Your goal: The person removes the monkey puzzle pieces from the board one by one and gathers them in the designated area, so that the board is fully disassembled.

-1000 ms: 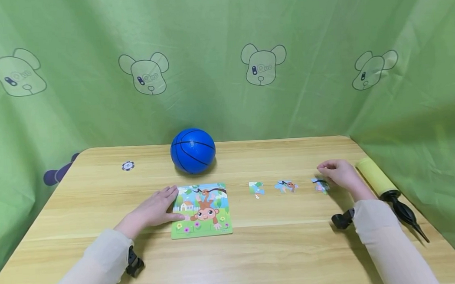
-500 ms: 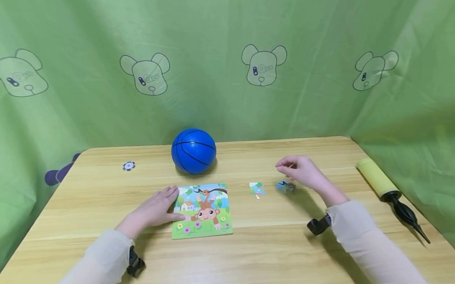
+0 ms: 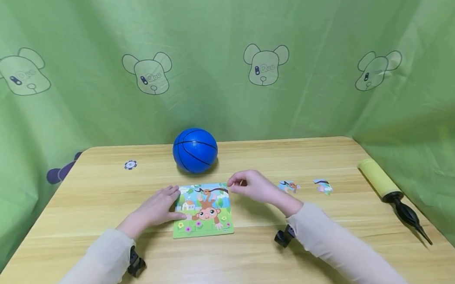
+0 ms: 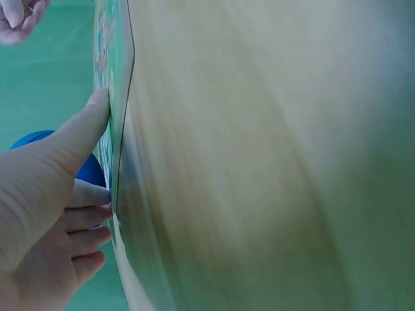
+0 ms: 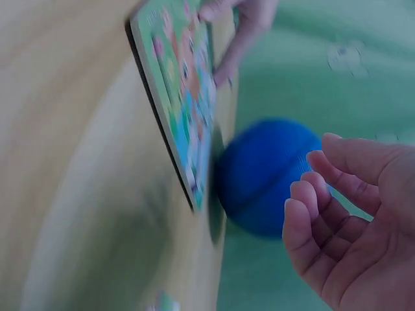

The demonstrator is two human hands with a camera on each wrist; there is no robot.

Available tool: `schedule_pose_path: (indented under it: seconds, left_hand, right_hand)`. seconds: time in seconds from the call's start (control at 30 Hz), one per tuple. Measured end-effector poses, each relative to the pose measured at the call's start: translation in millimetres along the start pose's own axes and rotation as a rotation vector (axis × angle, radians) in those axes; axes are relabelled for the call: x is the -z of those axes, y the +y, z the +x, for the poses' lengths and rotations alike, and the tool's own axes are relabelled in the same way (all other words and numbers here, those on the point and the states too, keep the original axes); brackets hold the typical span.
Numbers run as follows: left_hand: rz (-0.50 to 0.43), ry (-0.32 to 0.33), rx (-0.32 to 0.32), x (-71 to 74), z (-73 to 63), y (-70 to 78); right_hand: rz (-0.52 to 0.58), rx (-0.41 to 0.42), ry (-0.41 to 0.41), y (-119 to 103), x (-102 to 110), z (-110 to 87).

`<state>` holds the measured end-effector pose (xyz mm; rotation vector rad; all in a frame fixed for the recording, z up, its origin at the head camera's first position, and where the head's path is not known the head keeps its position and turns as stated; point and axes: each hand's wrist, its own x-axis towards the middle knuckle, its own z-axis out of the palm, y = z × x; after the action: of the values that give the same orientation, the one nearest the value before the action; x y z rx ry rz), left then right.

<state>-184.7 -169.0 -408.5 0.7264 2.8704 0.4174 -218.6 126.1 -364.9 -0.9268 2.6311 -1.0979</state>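
A square jigsaw puzzle board (image 3: 205, 219) with a monkey picture lies in front of the ball. My left hand (image 3: 157, 208) rests along its left side, fingers extended and thumb on the picture, as the left wrist view also shows. My right hand (image 3: 249, 186) hovers by the board's upper right corner. In the right wrist view its fingers (image 5: 301, 223) are loosely bent with nothing between them. Two loose jigsaw pieces lie to the right: a middle piece (image 3: 289, 186) and a right piece (image 3: 322, 186). Another piece, left of these, is hidden under the right hand.
A blue ball (image 3: 195, 150) with black lines sits behind the board. At the back left lies a poker chip (image 3: 130, 165). A yellow hand pump (image 3: 380, 180) with a black nozzle lies along the table's right edge. Green curtain (image 3: 224, 94) surrounds the table (image 3: 227, 268).
My right hand has swept left from the right piece, past the middle one, to the board's upper right corner, covering the leftmost piece. My left hand has stayed on the board.
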Motion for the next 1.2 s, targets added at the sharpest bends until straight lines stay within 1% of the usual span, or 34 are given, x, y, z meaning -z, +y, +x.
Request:
schedule_pose_path:
  seconds: [0.1,0.2,0.3,0.47,0.6,0.77,0.93,1.03,1.2]
  left_hand:
    - [0.009,-0.003,-0.004,0.1,-0.3,-0.8]
    - [0.006,-0.017,0.004,0.2,-0.9,-2.0]
    - [-0.007,-0.036,0.008,0.3,-1.9,-2.3]
    - [-0.023,-0.056,0.002,0.9,-3.6,-2.8]
    - [-0.013,-0.075,-0.011,0.7,-4.5,-3.7]
    - [-0.013,-0.094,-0.02,0.4,-4.8,-4.0]
    - [-0.025,-0.105,-0.025,1.2,-5.5,-4.1]
    - [-0.024,-0.104,-0.032,0.3,-5.6,-5.1]
    - [-0.027,-0.102,-0.036,-1.1,-5.5,-6.1]
  right_hand:
    - [-0.007,0.036,-0.056,-8,-15,7.8]
    - [-0.007,0.052,-0.102,-14,-28,15.5]
    - [0.008,0.052,-0.145,-17,-40,22.7]
    - [0.02,0.008,-0.208,-20,-56,34.8]
    - [0.009,-0.009,-0.244,-23,-67,41.9]
    - [-0.022,-0.032,-0.26,-25,-78,47.3]
    - [-0.038,-0.092,-0.272,-29,-83,50.9]
    - [-0.066,-0.116,-0.288,-31,-85,52.9]
    - [-0.223,-0.084,-0.311,-32,-87,55.4]
